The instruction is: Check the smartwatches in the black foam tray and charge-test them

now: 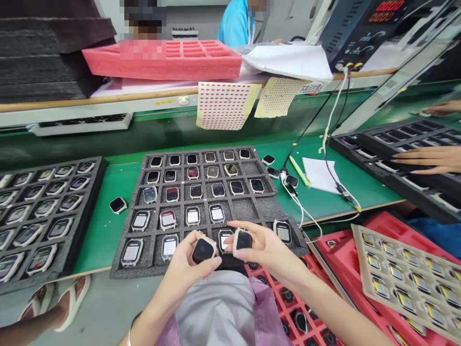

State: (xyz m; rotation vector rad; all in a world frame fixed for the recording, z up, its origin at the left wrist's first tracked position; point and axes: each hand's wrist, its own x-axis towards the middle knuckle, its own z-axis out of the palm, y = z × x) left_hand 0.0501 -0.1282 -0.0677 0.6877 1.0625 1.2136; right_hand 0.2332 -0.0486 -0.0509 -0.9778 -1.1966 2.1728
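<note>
My left hand (190, 259) is closed around a smartwatch body (204, 250) with a dark screen. In my right hand (261, 242) is a second smartwatch body (243, 240), pale-cased and dark-screened, gripped between thumb and fingers. Both are strapless and held close together over the near edge of a grey foam tray (151, 262). That tray holds rows of similar watches, some dark, some with white lit screens such as a lit watch (192, 216). One lit watch (224, 239) sits between my two hands, partly covered by my fingers.
Left stands another foam tray (84, 216) of watches, with a loose watch (118, 205) beside it. Right are cables (326, 144), a green pen (299, 170) and white paper (320, 174). A co-worker's hand (432, 158) rests on black trays. Red trays (288, 307) lie below the bench.
</note>
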